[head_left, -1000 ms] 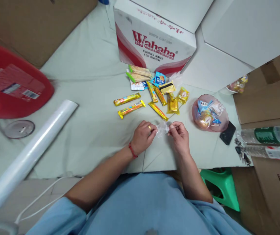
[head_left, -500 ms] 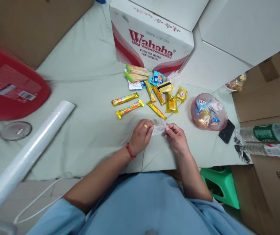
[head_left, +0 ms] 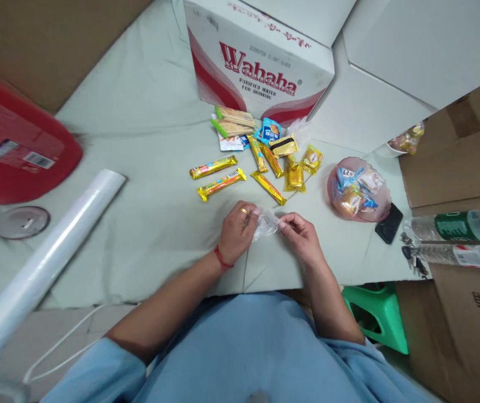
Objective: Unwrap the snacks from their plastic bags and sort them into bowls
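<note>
A crumpled clear plastic bag [head_left: 267,223] stretches between my two hands near the table's front edge. My left hand [head_left: 239,230], with a ring and a red wrist cord, pinches its left side. The fingertips of my right hand [head_left: 301,235] close on its right edge. Just beyond lie several yellow snack sticks, one of them [head_left: 268,188] pointing toward my right hand. Behind these are yellow-wrapped cakes [head_left: 294,177], a blue packet [head_left: 271,130] and green-ended wafer packs [head_left: 234,116].
To the right, a pink bowl [head_left: 385,204] holds wrapped snacks, beside a black phone [head_left: 389,225], keys [head_left: 414,262] and bottles [head_left: 453,225]. A Wahaha carton [head_left: 260,73] stands at the back. On the left are a plastic film roll [head_left: 51,263], a round lid [head_left: 24,223] and a red container [head_left: 17,145].
The plastic bag has shifted slightly left and spread out more between my fingers. My left hand has moved a little left; the snacks lie as before.
</note>
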A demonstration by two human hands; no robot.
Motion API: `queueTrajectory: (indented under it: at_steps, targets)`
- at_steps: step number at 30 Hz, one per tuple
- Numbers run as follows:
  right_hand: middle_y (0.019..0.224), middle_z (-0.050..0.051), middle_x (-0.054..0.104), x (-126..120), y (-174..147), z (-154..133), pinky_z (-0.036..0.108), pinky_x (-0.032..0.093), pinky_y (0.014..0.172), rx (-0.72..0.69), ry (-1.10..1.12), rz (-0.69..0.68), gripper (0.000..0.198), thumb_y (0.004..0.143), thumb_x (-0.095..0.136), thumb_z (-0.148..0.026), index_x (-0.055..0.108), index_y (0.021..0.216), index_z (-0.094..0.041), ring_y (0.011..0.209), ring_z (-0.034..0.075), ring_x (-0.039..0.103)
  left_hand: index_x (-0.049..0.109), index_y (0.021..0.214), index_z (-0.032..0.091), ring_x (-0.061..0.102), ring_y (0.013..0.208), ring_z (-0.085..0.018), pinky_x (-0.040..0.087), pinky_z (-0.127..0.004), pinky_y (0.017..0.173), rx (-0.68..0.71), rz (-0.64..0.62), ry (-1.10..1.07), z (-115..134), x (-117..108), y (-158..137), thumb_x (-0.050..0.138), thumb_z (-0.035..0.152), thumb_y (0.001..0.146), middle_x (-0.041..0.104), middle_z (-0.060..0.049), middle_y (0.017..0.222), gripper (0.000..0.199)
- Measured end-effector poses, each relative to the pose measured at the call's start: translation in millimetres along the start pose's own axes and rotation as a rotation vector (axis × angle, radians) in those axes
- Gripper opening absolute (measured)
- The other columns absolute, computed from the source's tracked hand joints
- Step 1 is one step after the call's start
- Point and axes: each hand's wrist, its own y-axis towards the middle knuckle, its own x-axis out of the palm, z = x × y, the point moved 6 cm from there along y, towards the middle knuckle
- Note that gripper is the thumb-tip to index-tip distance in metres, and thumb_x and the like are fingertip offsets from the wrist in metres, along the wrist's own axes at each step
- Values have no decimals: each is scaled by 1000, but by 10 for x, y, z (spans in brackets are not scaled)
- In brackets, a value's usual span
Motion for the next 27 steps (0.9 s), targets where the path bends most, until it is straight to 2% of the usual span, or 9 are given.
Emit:
queueTrajectory:
  at_steps: [2, 5, 8, 12, 14, 17, 20, 23, 27]
  targets:
    - [72, -2, 61, -49, 15, 18, 26, 42, 62, 8, 24, 45, 36, 82, 81, -57, 69, 86, -23, 64, 14, 51, 59, 90, 23, 60, 70, -15, 49, -30, 71, -96, 56, -17, -62, -49, 0, 43, 43, 107, 63, 0, 76, 31]
    - [72, -3, 60, -121, 47, 83, 26, 46, 61, 51, 82, 103, 38, 78, 84, -56, 67, 85, -23, 61, 12, 52, 58, 91, 24, 54, 60, -14, 43, -29, 63, -156, 104, -15, -117, -102, -3, 43, 49, 108, 56, 4, 65, 34]
    - [73, -3, 59, -114, 50, 142, 25, 50, 58, 108, 151, 126, 44, 76, 83, -61, 63, 86, -23, 63, 12, 54, 59, 92, 24, 53, 61, -15, 41, -30, 63, -131, 110, 24, -109, -112, -4, 44, 51, 107, 55, 4, 66, 35]
    - [90, 0, 65, 19, 10, 150, 28, 61, 64, 131, 264, 156, 52, 77, 79, -70, 60, 96, -26, 77, 15, 62, 59, 92, 24, 56, 68, -16, 42, -29, 68, -120, 147, 42, -89, -124, -8, 44, 50, 107, 58, 3, 71, 34]
    - [88, -2, 65, 125, 4, 129, 28, 62, 64, 126, 238, 110, 51, 72, 86, -64, 62, 98, -26, 75, 14, 62, 59, 92, 23, 56, 69, -15, 43, -29, 69, -119, 160, 39, -83, -132, -3, 44, 49, 107, 59, 2, 72, 33]
    - [75, -3, 64, 162, 28, 78, 26, 57, 58, 106, 161, 67, 44, 69, 91, -53, 65, 88, -24, 64, 12, 57, 60, 88, 23, 56, 69, -15, 44, -29, 69, -118, 144, -7, -83, -143, 27, 47, 50, 106, 60, 2, 73, 35]
    - [67, -4, 61, -35, 69, 0, 24, 50, 49, 87, 144, 100, 40, 69, 91, -52, 67, 85, -23, 56, 12, 51, 63, 83, 22, 52, 65, -14, 44, -28, 65, -142, 49, -65, -101, -127, 77, 49, 54, 104, 58, 3, 67, 41]
    - [64, -4, 60, -273, 83, -60, 23, 44, 46, 124, 129, 64, 39, 67, 93, -48, 69, 86, -22, 53, 11, 49, 69, 79, 21, 48, 62, -15, 41, -28, 60, -144, -45, -110, -97, -103, 114, 51, 61, 101, 54, 2, 63, 48]
    - [79, -1, 66, -456, 62, -119, 24, 43, 50, 75, 92, 113, 39, 75, 87, -53, 72, 94, -23, 58, 11, 51, 74, 83, 20, 45, 62, -14, 40, -28, 60, -156, -108, -176, -70, -65, 116, 50, 68, 98, 52, 2, 63, 56]
